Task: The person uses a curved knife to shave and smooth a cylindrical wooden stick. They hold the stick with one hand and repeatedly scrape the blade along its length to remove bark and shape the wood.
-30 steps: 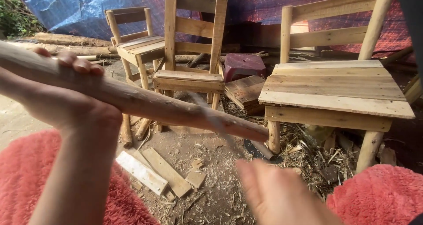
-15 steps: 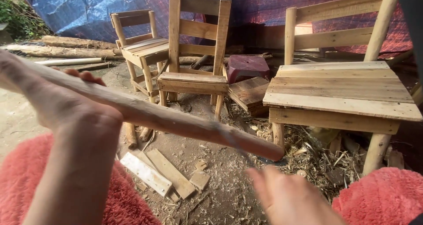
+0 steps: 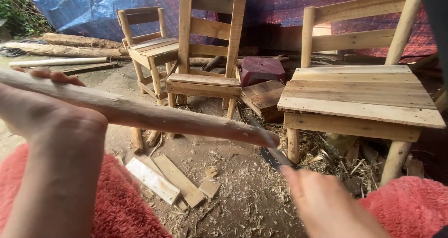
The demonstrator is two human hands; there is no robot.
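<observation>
My left hand (image 3: pixel 42 110) grips a long peeled wooden pole (image 3: pixel 158 117) that slants from the upper left down to the right. Its lower end sits near the middle of the view. My right hand (image 3: pixel 326 205) is low at the right, blurred, closed on a thin dark blade-like tool (image 3: pixel 275 154) whose tip meets the pole's end. My knees are covered in red fuzzy cloth (image 3: pixel 126 210) at both bottom corners.
Three rough wooden chairs stand ahead: a large one (image 3: pixel 364 93) at right, one (image 3: pixel 205 79) in the middle, a small one (image 3: pixel 149 47) behind. Board offcuts (image 3: pixel 163 179) and shavings lie on the dirt. Logs (image 3: pixel 60 47) and blue tarp sit at the back.
The pole's lower end has shifted right and slightly down. My right hand has moved right and upward toward the pole's tip with the blade.
</observation>
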